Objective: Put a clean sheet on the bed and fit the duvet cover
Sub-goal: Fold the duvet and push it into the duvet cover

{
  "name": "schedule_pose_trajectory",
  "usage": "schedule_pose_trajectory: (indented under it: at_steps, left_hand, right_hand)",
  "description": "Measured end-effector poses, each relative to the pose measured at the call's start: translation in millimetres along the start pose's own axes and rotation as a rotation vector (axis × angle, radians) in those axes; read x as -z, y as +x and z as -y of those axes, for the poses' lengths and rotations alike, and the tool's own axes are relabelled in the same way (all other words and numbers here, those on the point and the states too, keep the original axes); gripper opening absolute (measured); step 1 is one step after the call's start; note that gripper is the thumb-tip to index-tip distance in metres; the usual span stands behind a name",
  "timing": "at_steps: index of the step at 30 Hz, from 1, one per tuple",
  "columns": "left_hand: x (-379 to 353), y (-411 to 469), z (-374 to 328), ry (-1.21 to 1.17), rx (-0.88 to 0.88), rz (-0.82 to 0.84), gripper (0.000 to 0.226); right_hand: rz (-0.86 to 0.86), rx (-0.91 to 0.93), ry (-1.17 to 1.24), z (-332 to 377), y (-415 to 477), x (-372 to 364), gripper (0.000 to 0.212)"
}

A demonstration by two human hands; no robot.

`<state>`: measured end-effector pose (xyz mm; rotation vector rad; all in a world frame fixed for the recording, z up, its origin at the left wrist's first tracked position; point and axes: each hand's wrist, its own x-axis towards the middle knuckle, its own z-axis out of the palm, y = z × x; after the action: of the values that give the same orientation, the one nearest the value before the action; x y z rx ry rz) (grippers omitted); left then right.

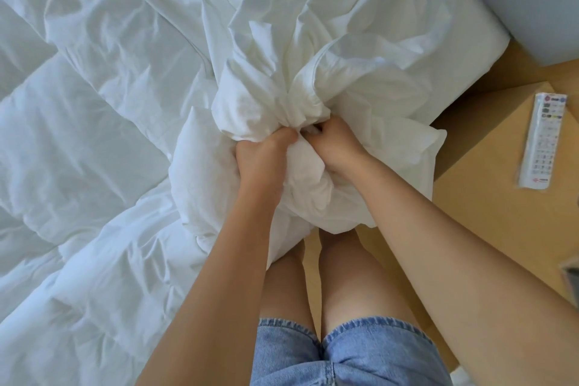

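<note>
Tightly, left hand (260, 155) and right hand (336, 144), fingers (316, 132) curled, grip bunched duvet cover (344, 81) at bed (488, 31) edge.

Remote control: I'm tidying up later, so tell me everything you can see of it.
The remote control is long, slim and white, with rows of small buttons, some coloured at its far end, apparently wrapped in clear plastic. It lies flat, face up, on the light wooden table right of the bed; nothing else touches it.
</note>
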<state>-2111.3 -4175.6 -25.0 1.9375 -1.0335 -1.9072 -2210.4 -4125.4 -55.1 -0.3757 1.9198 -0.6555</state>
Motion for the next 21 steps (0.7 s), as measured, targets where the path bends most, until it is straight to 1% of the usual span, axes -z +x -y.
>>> schedule_pose_trajectory:
  at_steps: [3,5,7,8,10,12,14,16,19,21]
  left_hand:
    - [-2,-1,1,0.030,-0.018,-0.014,0.026]
    - [-3,-2,3,0.041,-0.023,-0.037,0.026]
    - [-4,-3,2,0.049,-0.024,-0.056,0.028]
    - [-4,-3,1,0.059,-0.030,-0.061,0.029]
    - [-4,-4,0,0.094,-0.068,-0.064,0.027]
    - [-5,-9,-4,0.148,-0.133,-0.041,0.025]
    - [-5,-18,-11,0.226,-0.200,-0.011,0.027]
    - [-6,-27,-22,0.313,-0.244,0.022,0.025]
    - [-2,-44,-42,0.434,-0.222,0.042,0.023]
    - [12,-54,-48,0.459,-0.199,0.006,0.023]
  right_hand:
    - [0.080,0.082,-0.178,-6,3,2,0.023]
    - [0.134,0.091,-0.283,-10,5,3,0.018]
    - [0.129,0.091,-0.328,-11,4,2,0.019]
    - [0.100,0.107,-0.333,-12,1,1,0.021]
    - [-0.027,0.169,-0.267,-15,-10,0,0.027]
    - [-0.169,0.232,-0.117,-18,-26,2,0.027]
    - [-0.250,0.267,0.008,-18,-43,8,0.027]
    - [-0.328,0.306,0.065,-13,-58,19,0.029]
    - [-0.441,0.359,0.133,6,-81,42,0.029]
    - [-0.462,0.386,0.182,17,-93,53,0.031]
